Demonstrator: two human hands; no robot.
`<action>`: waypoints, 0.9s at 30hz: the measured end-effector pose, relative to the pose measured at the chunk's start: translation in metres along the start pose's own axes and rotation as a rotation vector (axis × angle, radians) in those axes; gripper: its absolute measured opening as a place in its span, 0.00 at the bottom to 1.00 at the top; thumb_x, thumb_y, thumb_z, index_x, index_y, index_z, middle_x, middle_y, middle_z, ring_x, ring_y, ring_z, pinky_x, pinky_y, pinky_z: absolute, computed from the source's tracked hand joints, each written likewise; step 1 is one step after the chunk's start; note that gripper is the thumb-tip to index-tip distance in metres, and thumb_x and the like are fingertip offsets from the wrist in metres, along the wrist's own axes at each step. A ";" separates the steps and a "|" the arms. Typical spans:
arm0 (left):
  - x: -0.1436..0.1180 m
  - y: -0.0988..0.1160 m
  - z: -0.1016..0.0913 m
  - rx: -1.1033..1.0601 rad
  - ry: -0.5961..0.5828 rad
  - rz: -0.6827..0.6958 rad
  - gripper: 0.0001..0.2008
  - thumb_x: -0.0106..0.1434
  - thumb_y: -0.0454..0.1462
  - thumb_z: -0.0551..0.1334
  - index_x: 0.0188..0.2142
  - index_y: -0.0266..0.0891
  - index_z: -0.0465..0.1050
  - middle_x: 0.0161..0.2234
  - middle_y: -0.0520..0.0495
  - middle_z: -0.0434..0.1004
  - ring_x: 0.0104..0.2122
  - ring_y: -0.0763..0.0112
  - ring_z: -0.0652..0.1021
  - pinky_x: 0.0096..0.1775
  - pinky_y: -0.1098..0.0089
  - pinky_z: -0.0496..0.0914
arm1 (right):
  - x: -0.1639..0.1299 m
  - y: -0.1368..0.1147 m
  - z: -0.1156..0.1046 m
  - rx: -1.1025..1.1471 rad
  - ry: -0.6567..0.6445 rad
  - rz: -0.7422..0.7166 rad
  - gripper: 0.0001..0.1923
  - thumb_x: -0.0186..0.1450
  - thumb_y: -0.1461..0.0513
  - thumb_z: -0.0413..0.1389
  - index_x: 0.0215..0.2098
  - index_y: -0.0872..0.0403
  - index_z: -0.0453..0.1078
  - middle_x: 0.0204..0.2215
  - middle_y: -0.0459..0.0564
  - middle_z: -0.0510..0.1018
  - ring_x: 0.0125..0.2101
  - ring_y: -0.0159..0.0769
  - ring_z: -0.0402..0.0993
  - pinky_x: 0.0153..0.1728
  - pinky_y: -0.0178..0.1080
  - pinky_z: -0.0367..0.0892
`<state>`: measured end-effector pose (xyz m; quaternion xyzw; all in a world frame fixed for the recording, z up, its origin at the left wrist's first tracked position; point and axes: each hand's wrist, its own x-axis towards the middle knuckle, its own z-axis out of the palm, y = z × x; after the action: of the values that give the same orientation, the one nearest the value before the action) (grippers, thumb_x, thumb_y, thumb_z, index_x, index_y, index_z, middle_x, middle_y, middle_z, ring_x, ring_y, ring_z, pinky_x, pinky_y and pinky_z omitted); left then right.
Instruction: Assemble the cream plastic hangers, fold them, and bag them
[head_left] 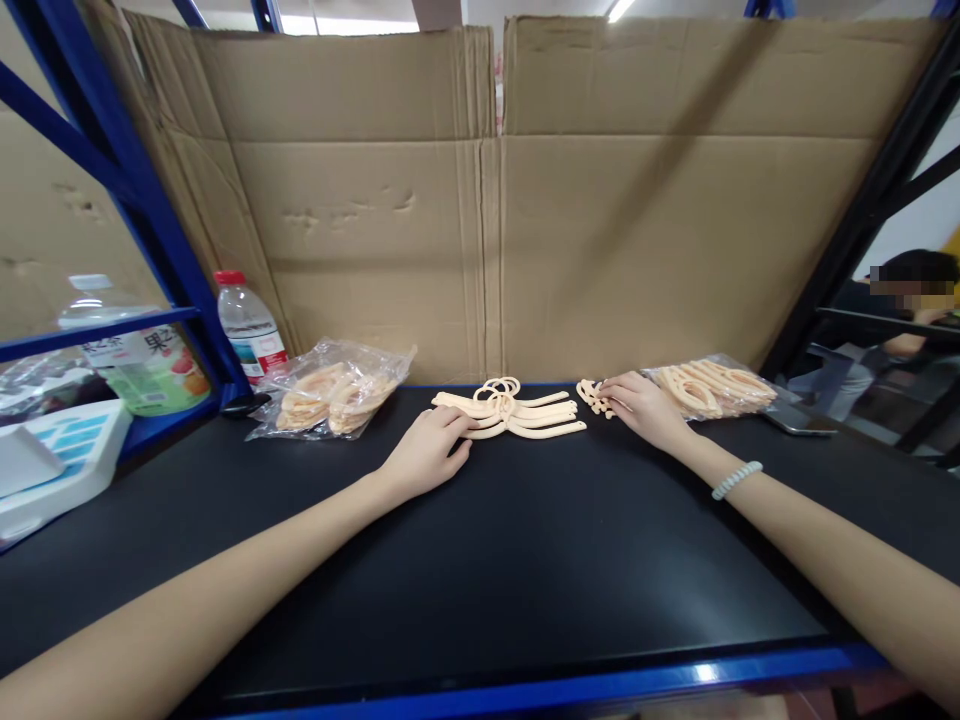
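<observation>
Head view: at the centre of the frame the left hand (426, 455) rests curled, its grip loose, fingertips touching a stack of cream plastic hangers (517, 412) on the black counter (525, 560). Just right of it, the right hand (643, 408) pinches small cream pieces (591, 396), beside a clear bag (712, 388)

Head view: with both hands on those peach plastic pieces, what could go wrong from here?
1. The left hand rests on the end of the stacked plastic hooks; a nudge could fan the pile out of line.
2. The right hand touches a small cluster of pieces near the open bag; loose ones might get mixed or pushed away.
3. The phone lies beside that bag and could be knocked by the forearm.
</observation>
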<state>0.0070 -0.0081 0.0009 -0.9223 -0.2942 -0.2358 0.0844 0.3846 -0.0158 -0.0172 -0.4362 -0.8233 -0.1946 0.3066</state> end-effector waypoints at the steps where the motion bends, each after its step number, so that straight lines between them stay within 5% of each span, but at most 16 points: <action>1: 0.000 0.001 -0.001 0.031 -0.011 0.014 0.12 0.62 0.32 0.56 0.44 0.37 0.71 0.44 0.42 0.75 0.45 0.58 0.74 0.46 0.57 0.68 | 0.000 -0.001 -0.001 -0.008 0.022 0.001 0.13 0.68 0.64 0.46 0.40 0.52 0.73 0.40 0.56 0.76 0.41 0.46 0.70 0.42 0.50 0.69; 6: -0.001 0.006 -0.003 0.089 -0.048 0.028 0.11 0.64 0.32 0.54 0.44 0.38 0.70 0.45 0.41 0.75 0.48 0.57 0.73 0.46 0.57 0.67 | 0.001 -0.013 -0.009 -0.072 0.211 0.039 0.12 0.67 0.64 0.47 0.39 0.53 0.73 0.37 0.56 0.73 0.38 0.44 0.70 0.38 0.46 0.68; 13: -0.004 0.004 -0.001 0.037 -0.009 -0.045 0.12 0.62 0.32 0.56 0.44 0.37 0.71 0.44 0.41 0.75 0.46 0.59 0.74 0.47 0.59 0.68 | 0.005 -0.037 -0.020 0.058 0.371 0.297 0.11 0.65 0.62 0.49 0.37 0.53 0.73 0.24 0.48 0.70 0.23 0.35 0.66 0.27 0.38 0.64; 18: -0.004 0.003 0.001 0.022 0.008 -0.053 0.11 0.62 0.32 0.56 0.44 0.38 0.71 0.44 0.41 0.75 0.46 0.58 0.74 0.47 0.58 0.69 | 0.010 -0.054 -0.019 0.340 0.391 0.470 0.11 0.64 0.58 0.51 0.38 0.53 0.72 0.18 0.44 0.71 0.19 0.34 0.68 0.22 0.36 0.62; 27: -0.006 0.001 0.003 -0.011 0.021 -0.051 0.10 0.61 0.31 0.57 0.42 0.38 0.72 0.42 0.42 0.76 0.44 0.60 0.75 0.47 0.59 0.69 | 0.008 -0.061 -0.012 0.451 0.292 0.465 0.12 0.64 0.56 0.52 0.39 0.52 0.72 0.20 0.47 0.76 0.22 0.38 0.74 0.27 0.40 0.70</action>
<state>0.0049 -0.0109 -0.0049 -0.9125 -0.3153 -0.2493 0.0762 0.3337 -0.0515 -0.0058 -0.5009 -0.6718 0.0066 0.5456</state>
